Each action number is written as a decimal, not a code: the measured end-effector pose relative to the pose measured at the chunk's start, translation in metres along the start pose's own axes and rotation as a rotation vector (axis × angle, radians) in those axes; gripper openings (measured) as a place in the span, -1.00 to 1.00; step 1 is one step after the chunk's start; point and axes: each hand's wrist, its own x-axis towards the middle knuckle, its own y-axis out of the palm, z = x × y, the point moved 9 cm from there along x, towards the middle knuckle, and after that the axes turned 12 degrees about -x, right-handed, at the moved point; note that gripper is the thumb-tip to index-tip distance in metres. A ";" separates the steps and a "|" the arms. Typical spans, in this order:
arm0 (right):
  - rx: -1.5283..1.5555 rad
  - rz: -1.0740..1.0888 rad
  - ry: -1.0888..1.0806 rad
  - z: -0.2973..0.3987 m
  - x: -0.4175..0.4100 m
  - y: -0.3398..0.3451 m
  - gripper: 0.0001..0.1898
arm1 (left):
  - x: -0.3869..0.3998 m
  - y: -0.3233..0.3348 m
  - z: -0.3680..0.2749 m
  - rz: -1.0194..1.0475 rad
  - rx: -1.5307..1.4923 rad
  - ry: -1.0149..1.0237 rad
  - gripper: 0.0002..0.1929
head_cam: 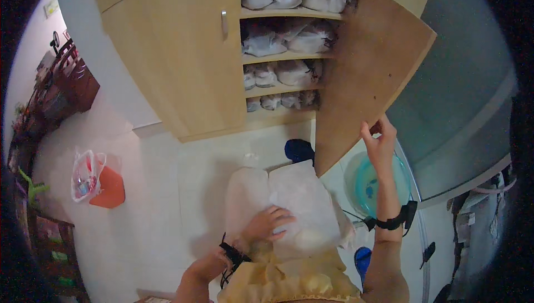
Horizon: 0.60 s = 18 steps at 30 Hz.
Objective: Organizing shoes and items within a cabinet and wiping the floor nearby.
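Observation:
My right hand [383, 146] pinches the lower free edge of an open wooden cabinet door [371, 61], thumb on its inner face. White fabric [300, 194] covers my bent legs, and my left hand [269, 223] lies flat on it with the fingers spread, holding nothing. Behind the door's opening, the cabinet's shelves [288, 56] carry several white translucent bags [306, 38], what is inside them being hard to make out. The other cabinet door [179, 52], with a metal handle [224, 23], is closed.
A turquoise plastic basin [402, 182] stands on the floor beside my right forearm, next to a grey sliding panel [459, 94]. One dark blue slipper [299, 150] is by the cabinet base, a blue one [363, 259] lower right. An orange bin [109, 186] with a plastic bag stands left.

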 end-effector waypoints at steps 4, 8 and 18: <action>-0.013 0.047 -0.013 -0.003 0.003 0.004 -0.80 | -0.008 0.003 -0.015 0.009 0.011 0.132 -0.46; -0.042 0.184 -0.010 0.000 0.009 0.014 -0.77 | -0.007 0.001 -0.032 0.015 0.050 0.190 -0.46; 0.033 0.206 -0.145 0.060 0.027 0.083 -0.61 | -0.011 0.008 -0.031 0.043 0.034 0.198 -0.41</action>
